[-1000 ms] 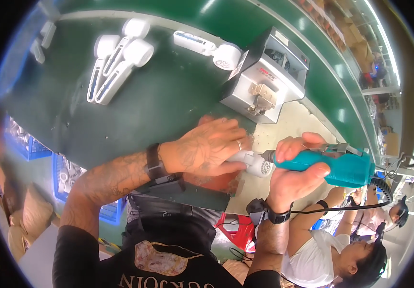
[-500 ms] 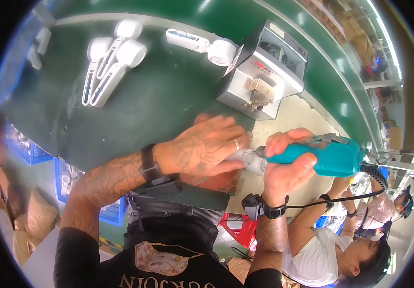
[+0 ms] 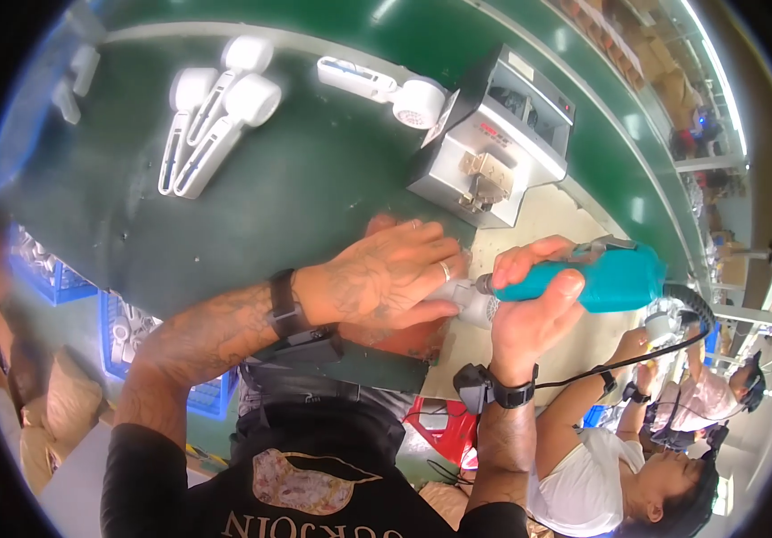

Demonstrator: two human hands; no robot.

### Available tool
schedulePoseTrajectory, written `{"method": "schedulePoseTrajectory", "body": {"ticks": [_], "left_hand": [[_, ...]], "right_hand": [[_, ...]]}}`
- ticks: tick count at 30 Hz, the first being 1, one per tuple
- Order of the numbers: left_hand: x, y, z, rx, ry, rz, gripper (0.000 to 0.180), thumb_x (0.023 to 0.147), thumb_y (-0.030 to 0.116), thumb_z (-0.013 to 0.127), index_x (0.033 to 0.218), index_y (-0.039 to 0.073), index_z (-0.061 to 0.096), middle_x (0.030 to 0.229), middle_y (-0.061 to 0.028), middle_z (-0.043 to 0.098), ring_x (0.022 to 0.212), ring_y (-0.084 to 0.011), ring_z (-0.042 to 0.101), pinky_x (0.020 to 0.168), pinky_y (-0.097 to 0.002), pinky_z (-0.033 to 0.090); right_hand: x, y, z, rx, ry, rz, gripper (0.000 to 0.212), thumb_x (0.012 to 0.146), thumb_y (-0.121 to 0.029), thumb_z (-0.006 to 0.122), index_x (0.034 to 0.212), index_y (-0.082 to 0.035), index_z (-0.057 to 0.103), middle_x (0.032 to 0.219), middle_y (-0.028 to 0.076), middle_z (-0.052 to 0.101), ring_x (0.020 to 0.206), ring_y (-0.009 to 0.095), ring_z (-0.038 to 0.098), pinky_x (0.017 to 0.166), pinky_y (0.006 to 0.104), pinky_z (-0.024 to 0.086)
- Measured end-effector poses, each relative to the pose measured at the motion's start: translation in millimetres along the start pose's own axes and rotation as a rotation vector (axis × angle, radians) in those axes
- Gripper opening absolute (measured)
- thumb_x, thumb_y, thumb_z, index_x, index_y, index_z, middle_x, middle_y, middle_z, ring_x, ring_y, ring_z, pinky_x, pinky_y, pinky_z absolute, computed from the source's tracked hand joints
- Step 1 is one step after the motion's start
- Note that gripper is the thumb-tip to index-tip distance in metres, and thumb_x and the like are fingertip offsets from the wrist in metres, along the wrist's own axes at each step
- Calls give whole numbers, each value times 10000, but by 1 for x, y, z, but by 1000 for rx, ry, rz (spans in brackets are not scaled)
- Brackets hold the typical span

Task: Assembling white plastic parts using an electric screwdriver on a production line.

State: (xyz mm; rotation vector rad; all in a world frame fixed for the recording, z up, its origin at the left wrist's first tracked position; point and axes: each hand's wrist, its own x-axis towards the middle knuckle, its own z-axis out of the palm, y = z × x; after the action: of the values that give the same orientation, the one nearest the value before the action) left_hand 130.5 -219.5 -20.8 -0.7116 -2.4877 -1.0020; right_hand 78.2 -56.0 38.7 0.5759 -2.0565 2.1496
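Observation:
My right hand (image 3: 529,305) grips a teal electric screwdriver (image 3: 592,276) with a black coiled cable, its tip pointing left. The tip meets a small white plastic part (image 3: 471,300) that my left hand (image 3: 386,282) presses down over an orange block (image 3: 408,339) at the green table's near edge. Most of the part is hidden under my left fingers. My left wrist bears a dark watch, my right wrist a black strap with a cord.
A grey metal machine (image 3: 493,143) stands just beyond my hands. Several white handle-shaped housings (image 3: 211,112) lie at the far left of the green table (image 3: 296,197), one more (image 3: 386,90) beside the machine. Blue bins (image 3: 126,332) sit below left. Another seated person (image 3: 664,439) works at the right.
The screwdriver and my right hand have shifted left and slightly up toward my left hand. My left hand stays pressed on the part.

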Motion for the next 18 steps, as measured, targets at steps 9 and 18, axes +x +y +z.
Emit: {"method": "schedulePoseTrajectory", "body": {"ticks": [9, 18], "left_hand": [[-9, -3, -5, -45, 23, 16, 325, 865, 294, 702, 1092, 66, 657, 1041, -81, 614, 964, -274, 568, 853, -407, 491], [-5, -3, -5, -69, 0, 22, 324, 851, 255, 693, 1100, 52, 652, 1041, -87, 611, 960, -280, 562, 856, -403, 491]], "right_hand": [[68, 9, 44, -32, -7, -243, 539, 1070, -483, 439, 1167, 43, 508, 781, 74, 575, 688, 193, 571, 639, 320, 471], [53, 7, 40, 0, -11, -68, 454, 1080, -418, 435, 1103, 25, 532, 732, 78, 576, 663, 191, 571, 620, 324, 469]]}}
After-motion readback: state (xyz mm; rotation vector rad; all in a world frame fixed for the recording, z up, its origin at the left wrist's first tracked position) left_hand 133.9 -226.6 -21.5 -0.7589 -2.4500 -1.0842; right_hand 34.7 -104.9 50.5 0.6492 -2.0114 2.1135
